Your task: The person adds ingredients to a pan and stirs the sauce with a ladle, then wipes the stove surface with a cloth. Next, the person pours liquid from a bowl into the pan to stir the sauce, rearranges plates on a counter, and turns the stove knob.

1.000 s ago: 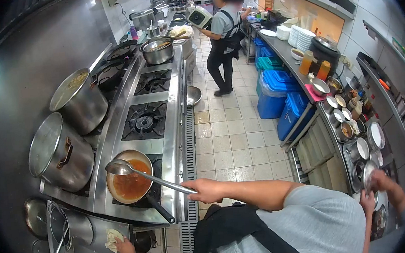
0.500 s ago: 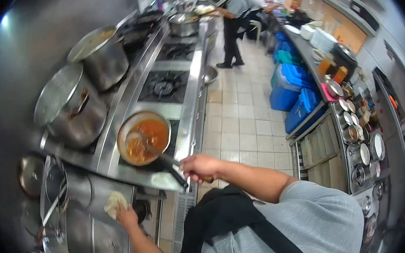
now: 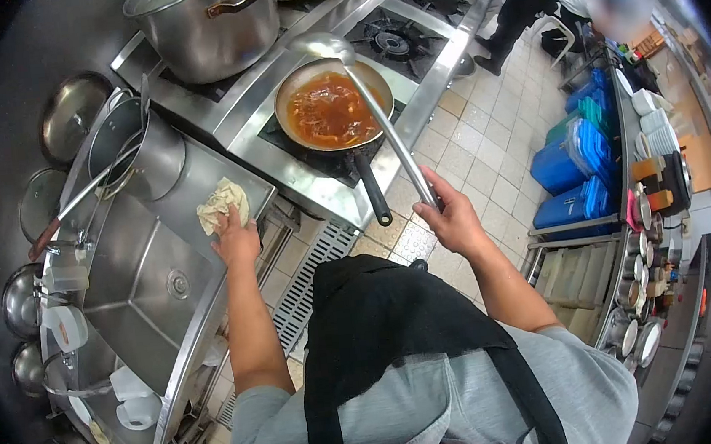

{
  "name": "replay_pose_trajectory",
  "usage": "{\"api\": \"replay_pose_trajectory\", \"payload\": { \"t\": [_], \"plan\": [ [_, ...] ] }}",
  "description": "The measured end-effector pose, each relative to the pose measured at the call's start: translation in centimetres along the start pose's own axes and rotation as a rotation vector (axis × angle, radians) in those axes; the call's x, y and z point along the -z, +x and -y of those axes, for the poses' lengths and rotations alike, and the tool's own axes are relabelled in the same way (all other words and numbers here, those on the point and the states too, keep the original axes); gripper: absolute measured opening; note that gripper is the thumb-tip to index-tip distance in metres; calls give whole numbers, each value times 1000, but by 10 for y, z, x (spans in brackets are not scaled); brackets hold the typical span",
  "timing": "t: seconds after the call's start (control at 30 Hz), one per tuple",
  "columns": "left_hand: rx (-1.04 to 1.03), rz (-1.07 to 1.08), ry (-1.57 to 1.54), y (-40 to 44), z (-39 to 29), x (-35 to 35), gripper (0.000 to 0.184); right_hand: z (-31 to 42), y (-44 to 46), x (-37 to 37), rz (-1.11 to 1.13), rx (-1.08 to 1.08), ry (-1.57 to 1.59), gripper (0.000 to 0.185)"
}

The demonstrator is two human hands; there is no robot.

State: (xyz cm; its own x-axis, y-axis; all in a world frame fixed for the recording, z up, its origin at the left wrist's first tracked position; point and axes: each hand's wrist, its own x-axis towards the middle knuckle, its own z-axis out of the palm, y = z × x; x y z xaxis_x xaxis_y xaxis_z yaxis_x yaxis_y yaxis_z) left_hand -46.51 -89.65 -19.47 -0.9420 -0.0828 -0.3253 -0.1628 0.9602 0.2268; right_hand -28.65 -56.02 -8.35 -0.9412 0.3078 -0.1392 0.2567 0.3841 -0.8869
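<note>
A cook's right hand (image 3: 455, 217) grips a long-handled ladle (image 3: 325, 49) above a frying pan (image 3: 334, 110) of reddish-brown liquid on the stove (image 3: 260, 173). The left hand (image 3: 236, 239) holds a crumpled cloth (image 3: 221, 205) beside a metal sink (image 3: 137, 283).

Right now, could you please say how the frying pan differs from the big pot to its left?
The frying pan is shallow; the big pot is deep. The frying pan has a long black handle, while the big pot shows a loop handle on its side. Both stand on the stove.
</note>
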Motion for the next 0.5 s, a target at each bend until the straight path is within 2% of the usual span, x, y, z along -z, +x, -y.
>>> {"api": "replay_pose_trajectory", "payload": {
  "t": [0.1,0.17,0.23,0.4,0.5],
  "plan": [
    [0,-3,0,1,0,0,66,-10,9,0,-39,-30,-33,61],
    [-5,-3,8,2,0,-1,66,-10,15,2,-28,-153,-81,56],
    [0,-14,-1,2,0,-3,65,-21,22,0,-38,-133,-154,54],
    [-3,-27,-16,4,2,-6,66,-46,36,-5,-40,113,-423,58],
    [-13,-41,-33,4,4,-10,68,-43,39,-3,59,41,-516,57]
  ]
}}
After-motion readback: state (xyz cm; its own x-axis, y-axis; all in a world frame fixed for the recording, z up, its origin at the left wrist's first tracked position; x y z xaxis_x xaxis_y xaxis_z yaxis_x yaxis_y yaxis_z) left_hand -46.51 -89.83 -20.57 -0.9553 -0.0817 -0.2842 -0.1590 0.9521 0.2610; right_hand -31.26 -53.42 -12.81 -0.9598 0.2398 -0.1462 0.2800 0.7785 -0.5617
